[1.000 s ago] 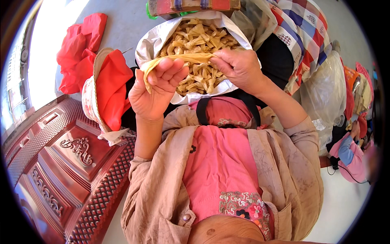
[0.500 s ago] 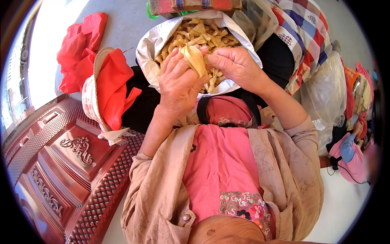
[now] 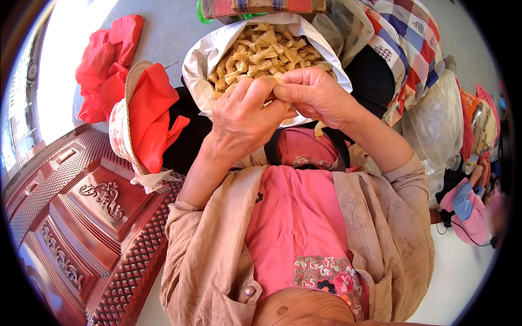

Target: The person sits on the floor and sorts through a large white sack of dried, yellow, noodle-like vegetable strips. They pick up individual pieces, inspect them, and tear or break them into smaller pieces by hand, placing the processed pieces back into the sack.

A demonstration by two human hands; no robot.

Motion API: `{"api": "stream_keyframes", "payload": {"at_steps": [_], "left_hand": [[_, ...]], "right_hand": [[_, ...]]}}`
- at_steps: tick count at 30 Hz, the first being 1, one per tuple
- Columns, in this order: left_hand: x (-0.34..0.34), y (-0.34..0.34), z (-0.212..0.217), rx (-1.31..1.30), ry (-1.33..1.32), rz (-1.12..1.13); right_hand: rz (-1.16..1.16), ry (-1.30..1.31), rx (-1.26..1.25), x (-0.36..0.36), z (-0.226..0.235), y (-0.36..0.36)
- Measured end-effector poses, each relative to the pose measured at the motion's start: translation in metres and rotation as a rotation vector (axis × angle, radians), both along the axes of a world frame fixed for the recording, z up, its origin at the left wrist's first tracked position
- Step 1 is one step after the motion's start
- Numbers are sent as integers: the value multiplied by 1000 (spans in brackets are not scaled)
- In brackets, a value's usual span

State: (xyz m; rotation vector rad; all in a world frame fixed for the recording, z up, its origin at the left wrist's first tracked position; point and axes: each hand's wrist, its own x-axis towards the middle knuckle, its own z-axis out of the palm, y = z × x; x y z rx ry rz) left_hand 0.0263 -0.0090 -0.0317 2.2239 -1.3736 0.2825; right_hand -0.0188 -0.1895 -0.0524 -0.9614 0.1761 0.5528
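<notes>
Both my hands meet over the near edge of a white sack full of knotted tan strips, perhaps dried bean curd skin. My left hand is closed, its fingers curled against those of the other hand. My right hand pinches with thumb and forefinger at the same spot. They hold a pale tan strip between them; its loose end hangs below my right hand, and the rest is mostly hidden by my fingers.
Beyond the sack stands a red box. A hat with red cloth lies left, above a carved dark red panel. Checked bags and clear plastic are at right. Another person's blue sleeve shows far right.
The tan piece, plainly visible before, is now mostly covered by my fingers, with one end hanging down. My hands have come together, and my left hand has turned its back upward.
</notes>
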Motion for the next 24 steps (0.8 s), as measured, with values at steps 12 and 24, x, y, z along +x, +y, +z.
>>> {"api": "stream_keyframes", "payload": {"at_steps": [12,24], "left_hand": [[-5,6,-13,-880,2073,-83],[11,16,-5,-533,1304,135]], "right_hand": [[-389,-277,-139,7,15,16],[-14,-255,-185,7,-2,0]]}}
